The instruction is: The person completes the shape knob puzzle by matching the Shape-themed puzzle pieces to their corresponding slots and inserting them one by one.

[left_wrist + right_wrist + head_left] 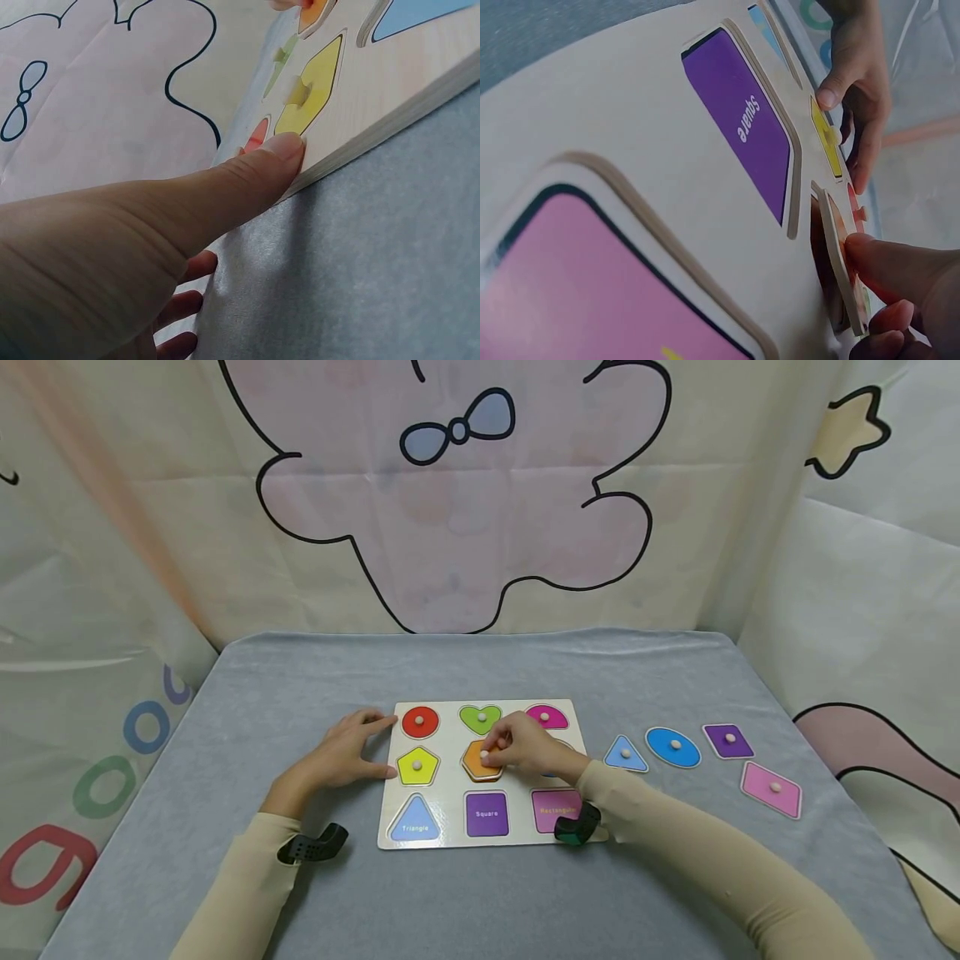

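Observation:
A pale wooden shape-puzzle board lies on the table. My right hand pinches the orange hexagon piece over the board's middle recess; in the right wrist view the hexagon is tilted, one edge raised. At the board's left edge is my left hand, fingers extended, its thumb pressing the rim beside the yellow pentagon. A red circle, green heart and magenta semicircle sit in the top row. The bottom recesses show a printed triangle, square and rectangle.
Right of the board lie loose knobbed pieces: a blue triangle, a blue oval, a purple square and a pink rectangle. Grey cloth covers the table. Printed curtains surround it. My right wrist partly hides the middle row's right recess.

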A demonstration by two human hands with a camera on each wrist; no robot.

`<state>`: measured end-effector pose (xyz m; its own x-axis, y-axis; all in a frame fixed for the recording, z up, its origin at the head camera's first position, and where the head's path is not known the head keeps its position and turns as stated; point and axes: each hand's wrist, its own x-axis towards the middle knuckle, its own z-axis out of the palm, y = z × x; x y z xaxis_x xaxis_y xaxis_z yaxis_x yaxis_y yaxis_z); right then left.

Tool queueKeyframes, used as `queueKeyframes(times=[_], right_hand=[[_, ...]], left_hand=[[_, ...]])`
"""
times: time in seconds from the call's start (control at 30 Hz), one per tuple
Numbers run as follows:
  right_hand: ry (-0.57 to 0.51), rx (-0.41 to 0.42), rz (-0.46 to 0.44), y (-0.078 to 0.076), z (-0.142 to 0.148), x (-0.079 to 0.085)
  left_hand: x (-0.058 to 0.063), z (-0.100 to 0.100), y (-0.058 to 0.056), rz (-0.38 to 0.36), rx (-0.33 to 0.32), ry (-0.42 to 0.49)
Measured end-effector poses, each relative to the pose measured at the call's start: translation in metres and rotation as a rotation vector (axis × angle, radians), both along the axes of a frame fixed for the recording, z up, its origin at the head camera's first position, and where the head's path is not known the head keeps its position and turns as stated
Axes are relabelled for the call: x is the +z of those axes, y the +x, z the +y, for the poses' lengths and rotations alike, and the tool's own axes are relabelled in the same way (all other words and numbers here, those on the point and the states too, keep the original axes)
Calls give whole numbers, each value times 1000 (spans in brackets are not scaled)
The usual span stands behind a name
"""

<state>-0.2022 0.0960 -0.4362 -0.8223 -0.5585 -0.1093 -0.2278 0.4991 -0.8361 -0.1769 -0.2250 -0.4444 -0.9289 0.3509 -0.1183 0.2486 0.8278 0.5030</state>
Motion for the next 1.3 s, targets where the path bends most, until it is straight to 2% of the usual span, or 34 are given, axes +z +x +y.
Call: queueKeyframes(times=[0.5, 1.3], right_hand=[[67, -12, -4, 3, -4, -5], [82, -18, 2, 3, -3, -7]], left_hand=[[1, 0, 2, 1, 8, -11], [2, 2, 2, 5, 4, -4]])
